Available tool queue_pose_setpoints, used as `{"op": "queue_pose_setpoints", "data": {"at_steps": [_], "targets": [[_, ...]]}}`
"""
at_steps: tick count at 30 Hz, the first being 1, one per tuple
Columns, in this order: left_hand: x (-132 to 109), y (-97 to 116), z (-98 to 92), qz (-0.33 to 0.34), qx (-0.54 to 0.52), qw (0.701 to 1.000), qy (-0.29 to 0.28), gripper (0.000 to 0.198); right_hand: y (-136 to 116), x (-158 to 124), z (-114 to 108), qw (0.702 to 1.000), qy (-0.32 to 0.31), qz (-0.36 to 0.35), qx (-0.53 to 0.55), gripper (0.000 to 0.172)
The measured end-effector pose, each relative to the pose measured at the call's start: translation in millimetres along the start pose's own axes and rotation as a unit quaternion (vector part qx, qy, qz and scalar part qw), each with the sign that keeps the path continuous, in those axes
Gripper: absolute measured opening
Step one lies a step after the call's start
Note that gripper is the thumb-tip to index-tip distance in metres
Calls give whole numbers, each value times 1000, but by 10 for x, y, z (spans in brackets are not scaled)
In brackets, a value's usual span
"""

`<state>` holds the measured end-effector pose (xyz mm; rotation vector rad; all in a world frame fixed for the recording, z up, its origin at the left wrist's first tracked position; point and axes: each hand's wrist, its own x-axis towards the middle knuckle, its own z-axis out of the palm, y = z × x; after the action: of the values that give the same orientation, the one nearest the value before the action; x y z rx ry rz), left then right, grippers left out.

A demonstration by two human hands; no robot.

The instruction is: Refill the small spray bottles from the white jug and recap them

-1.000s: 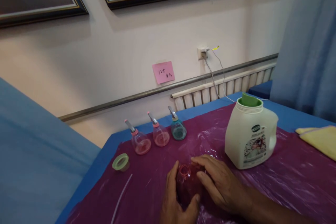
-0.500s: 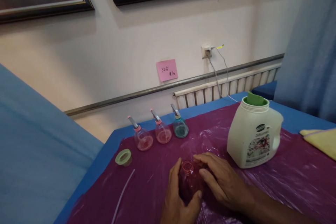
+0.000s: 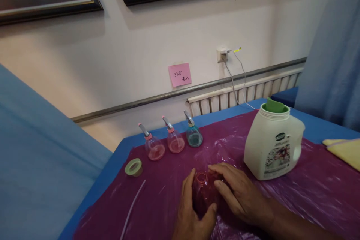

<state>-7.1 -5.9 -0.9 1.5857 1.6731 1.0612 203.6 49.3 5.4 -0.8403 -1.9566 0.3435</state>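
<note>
A clear reddish spray bottle (image 3: 203,194) with no spray head on its round neck stands upright on the purple plastic sheet. My left hand (image 3: 192,210) curls round its left side, thumb at the front. On the other side, my right hand (image 3: 239,193) rests its fingers and thumb against the bottle. Farther back are two clear spray bottles with pink collars, a left one (image 3: 156,152) and a right one (image 3: 176,144), both with pinkish liquid. Beside them is a teal spray bottle (image 3: 194,138). All three have grey levers.
A cream jug (image 3: 270,150) with a green scoop (image 3: 274,105) in its mouth stands right of my hands. At left are a small green-rimmed cup (image 3: 133,167) and a thin white tube (image 3: 132,208). A yellow cloth (image 3: 344,152) lies far right. Blue curtains hang on both sides.
The view has shifted very slightly. Both hands keep the same hold around the reddish bottle, and nothing on the table has visibly moved.
</note>
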Motion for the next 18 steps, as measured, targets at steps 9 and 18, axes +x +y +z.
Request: {"op": "queue_pose_setpoints", "data": {"at_steps": [9, 18], "targets": [[-5, -15, 3, 11, -4, 1000, -2, 91, 6, -12, 14, 1000, 4, 7, 2, 35], [-7, 37, 7, -6, -14, 1000, 6, 94, 14, -21, 13, 1000, -7, 17, 1, 36]]}}
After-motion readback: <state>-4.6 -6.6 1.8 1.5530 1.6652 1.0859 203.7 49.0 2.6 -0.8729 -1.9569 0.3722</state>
